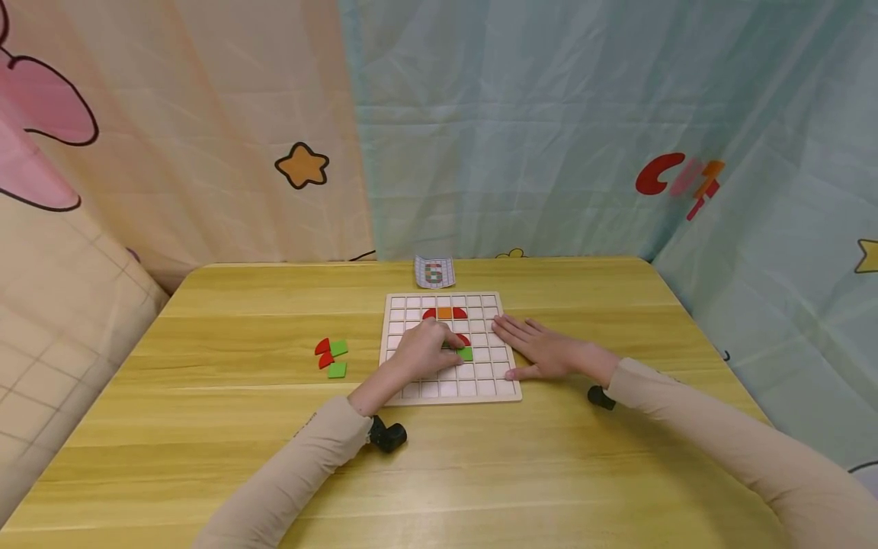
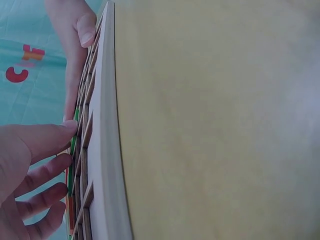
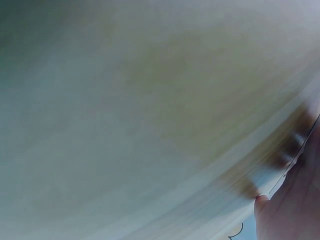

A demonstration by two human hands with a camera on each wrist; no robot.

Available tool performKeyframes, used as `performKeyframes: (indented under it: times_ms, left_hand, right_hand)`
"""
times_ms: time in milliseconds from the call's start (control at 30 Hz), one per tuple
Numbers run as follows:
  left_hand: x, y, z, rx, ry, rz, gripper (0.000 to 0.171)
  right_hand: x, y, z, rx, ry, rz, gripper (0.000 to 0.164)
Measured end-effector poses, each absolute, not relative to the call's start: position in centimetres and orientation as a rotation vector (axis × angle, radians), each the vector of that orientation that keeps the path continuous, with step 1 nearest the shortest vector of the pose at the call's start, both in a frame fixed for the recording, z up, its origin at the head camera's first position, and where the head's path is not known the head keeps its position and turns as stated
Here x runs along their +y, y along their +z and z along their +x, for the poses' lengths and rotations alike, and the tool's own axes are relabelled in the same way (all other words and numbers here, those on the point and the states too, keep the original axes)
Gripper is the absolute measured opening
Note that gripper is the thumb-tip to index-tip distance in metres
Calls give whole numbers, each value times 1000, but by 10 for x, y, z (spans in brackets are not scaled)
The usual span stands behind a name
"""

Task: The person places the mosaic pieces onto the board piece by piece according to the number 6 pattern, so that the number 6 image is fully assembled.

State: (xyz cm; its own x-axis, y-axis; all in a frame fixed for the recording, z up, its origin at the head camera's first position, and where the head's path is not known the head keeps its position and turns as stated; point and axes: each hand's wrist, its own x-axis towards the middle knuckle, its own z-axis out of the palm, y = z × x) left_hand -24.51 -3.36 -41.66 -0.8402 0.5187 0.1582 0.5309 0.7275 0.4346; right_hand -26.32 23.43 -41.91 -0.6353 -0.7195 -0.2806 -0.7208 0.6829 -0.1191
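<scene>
On gridded board [image 1: 484, 370], green square [image 1: 466, 354], flat

Wood-grain table [image 1: 549, 473]
Card [image 1: 444, 279] at the far edge; board [image 1: 449, 390] before it; 2 red pieces [image 1: 322, 347], 2 green pieces [image 1: 337, 370] between board and left edge.

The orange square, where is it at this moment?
In the head view, the orange square is on the board near its far edge, between two red pieces, beyond the left hand.

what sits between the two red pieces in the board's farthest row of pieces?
An orange square, with one red piece on either side, on the gridded board. Head view shows it.
</scene>
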Motion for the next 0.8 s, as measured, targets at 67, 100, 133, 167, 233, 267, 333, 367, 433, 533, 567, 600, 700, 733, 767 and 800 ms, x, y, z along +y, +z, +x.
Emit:
performKeyframes:
  times_ms: [67, 100, 133, 167, 233, 267, 333, 367, 433, 533, 567, 600, 700, 733, 767, 800]
  left_hand:
    - [-34, -417, -245, -2891, -742, -884, 20]
    - [-34, -417, -245, -2889, -743, -887, 21]
    - [-34, -417, -244, -2888, -749, -889, 21]
    - [-35, -417, -244, -2886, -752, -890, 21]
    - [-35, -417, -244, -2880, -759, -895, 21]
    - [-35, -417, -244, -2875, -760, -898, 21]
    - [-35, -417, -243, -2867, -753, -907, 21]
    - [-35, -417, -243, -2861, -748, -910, 21]
    - [-35, -416, -242, -2853, -743, -916, 21]
    - [-37, -415, -240, -2859, -738, -897, 22]
    - [-38, -414, -239, -2860, -740, -884, 22]
    - [-39, -413, -238, -2861, -740, -870, 22]
    - [-43, -411, -236, -2861, -738, -826, 22]
    - [-44, -410, -236, -2858, -739, -816, 22]
    - [-45, -409, -235, -2857, -738, -804, 22]
    - [-46, -409, -235, -2856, -732, -795, 23]
  right_hand:
    - [234, -419, -263, 2592, -1, -1147, 90]
    - [234, -418, -262, 2592, -2, -1150, 90]
    - [233, -418, -262, 2592, -3, -1152, 90]
    - [233, -418, -262, 2590, 2, -1152, 90]
    - [232, -418, -261, 2588, 0, -1154, 90]
    - [232, -418, -261, 2588, -6, -1155, 90]
    - [232, -417, -261, 2589, -18, -1156, 90]
    - [232, -417, -261, 2590, -23, -1156, 90]
    - [232, -417, -261, 2593, -34, -1156, 89]
    - [232, -417, -261, 2594, -32, -1155, 89]
    - [232, -417, -261, 2593, -31, -1156, 89]
    - [231, -417, -261, 2593, -26, -1157, 89]
    - [232, -416, -261, 2595, -34, -1156, 90]
    - [232, -416, -261, 2595, -31, -1154, 90]
    - [232, -416, -261, 2596, -31, -1153, 90]
    - [232, -416, -260, 2597, -30, -1150, 90]
